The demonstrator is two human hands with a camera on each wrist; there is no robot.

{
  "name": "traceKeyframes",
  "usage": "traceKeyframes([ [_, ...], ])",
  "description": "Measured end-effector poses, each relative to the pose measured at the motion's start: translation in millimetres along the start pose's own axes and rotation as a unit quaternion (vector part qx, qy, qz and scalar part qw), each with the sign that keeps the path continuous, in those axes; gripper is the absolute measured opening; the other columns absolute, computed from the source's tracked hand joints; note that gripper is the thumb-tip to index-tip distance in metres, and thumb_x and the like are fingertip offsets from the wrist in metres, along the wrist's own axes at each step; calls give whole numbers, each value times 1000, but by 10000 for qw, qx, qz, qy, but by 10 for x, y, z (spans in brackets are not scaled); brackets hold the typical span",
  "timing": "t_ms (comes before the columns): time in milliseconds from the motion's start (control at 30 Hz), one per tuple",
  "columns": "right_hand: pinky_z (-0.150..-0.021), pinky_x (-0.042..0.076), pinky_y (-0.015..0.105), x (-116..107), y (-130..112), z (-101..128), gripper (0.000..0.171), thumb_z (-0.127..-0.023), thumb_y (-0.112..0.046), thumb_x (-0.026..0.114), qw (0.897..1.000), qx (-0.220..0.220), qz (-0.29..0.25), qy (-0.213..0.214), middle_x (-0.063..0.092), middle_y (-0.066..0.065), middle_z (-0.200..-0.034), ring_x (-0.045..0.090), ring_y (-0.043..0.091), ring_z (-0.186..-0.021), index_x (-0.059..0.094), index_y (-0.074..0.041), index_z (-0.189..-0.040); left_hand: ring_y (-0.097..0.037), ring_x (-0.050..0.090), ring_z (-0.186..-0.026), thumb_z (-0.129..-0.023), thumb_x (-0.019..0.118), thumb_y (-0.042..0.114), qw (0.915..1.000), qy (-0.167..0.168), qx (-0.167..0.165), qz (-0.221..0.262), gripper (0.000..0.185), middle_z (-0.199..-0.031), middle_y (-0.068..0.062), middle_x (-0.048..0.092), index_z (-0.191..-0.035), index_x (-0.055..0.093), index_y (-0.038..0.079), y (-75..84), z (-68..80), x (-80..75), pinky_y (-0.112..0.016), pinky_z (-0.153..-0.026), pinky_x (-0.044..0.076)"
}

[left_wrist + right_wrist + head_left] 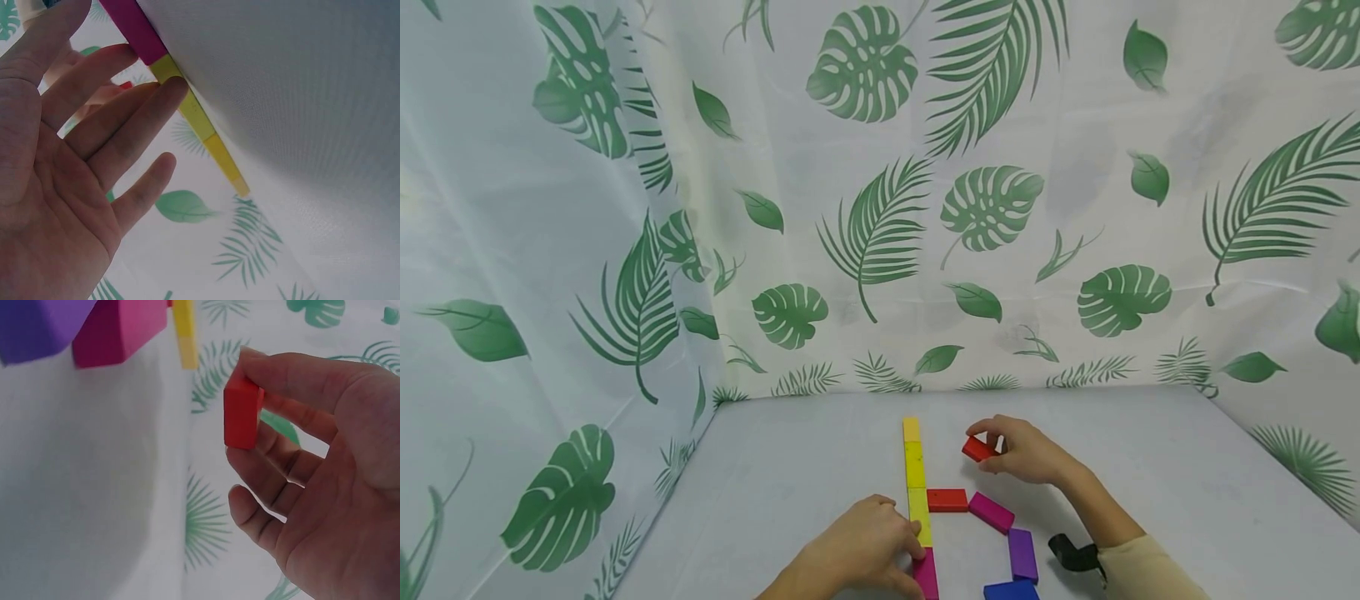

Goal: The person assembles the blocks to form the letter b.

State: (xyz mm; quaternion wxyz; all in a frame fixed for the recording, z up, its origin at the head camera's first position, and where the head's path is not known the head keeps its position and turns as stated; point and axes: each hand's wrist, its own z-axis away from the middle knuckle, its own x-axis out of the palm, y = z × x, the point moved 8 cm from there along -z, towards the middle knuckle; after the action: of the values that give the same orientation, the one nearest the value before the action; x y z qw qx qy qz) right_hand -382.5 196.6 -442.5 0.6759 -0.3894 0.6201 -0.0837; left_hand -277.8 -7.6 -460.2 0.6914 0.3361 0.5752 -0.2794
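Observation:
My right hand (1030, 452) pinches a red block (976, 449) between thumb and fingers, above the table to the right of the yellow row's far end. In the right wrist view this red block (240, 415) stands clear of the other blocks. My left hand (861, 546) rests its fairly straight fingers along the left side of a straight row. That row has yellow blocks (914, 464) at the far end and a magenta block (927, 575) nearest me. In the left wrist view the fingertips (175, 87) touch the row near the yellow and magenta joint.
A second red block (947, 500) lies against the yellow row's right side. From it a curve continues through a magenta-pink block (992, 512), a purple block (1022, 554) and a blue block (1011, 591). Leaf-printed cloth (1045, 333) walls the white table (805, 450).

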Motion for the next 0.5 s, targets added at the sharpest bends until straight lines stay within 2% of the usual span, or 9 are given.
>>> traceKeyframes([
  [333,-66,55,26,26,-159,22,45,-88,-17,83,9995,-253,53,-203,64,1,-99,59,22,-85,68,-17,-130,7,51,-66,-83,83,55,10000,-26,-18,46,37,-81,21,65,-114,81,36,-12,-6,3,-34,-105,53],
  [500,-66,57,27,67,-249,40,45,-88,-17,84,9988,-283,-32,-399,64,1,-100,60,22,-86,68,-18,-130,9,55,-74,-82,83,56,10000,-38,-52,31,37,-99,20,74,-114,81,36,-19,-10,2,-35,-106,52],
])
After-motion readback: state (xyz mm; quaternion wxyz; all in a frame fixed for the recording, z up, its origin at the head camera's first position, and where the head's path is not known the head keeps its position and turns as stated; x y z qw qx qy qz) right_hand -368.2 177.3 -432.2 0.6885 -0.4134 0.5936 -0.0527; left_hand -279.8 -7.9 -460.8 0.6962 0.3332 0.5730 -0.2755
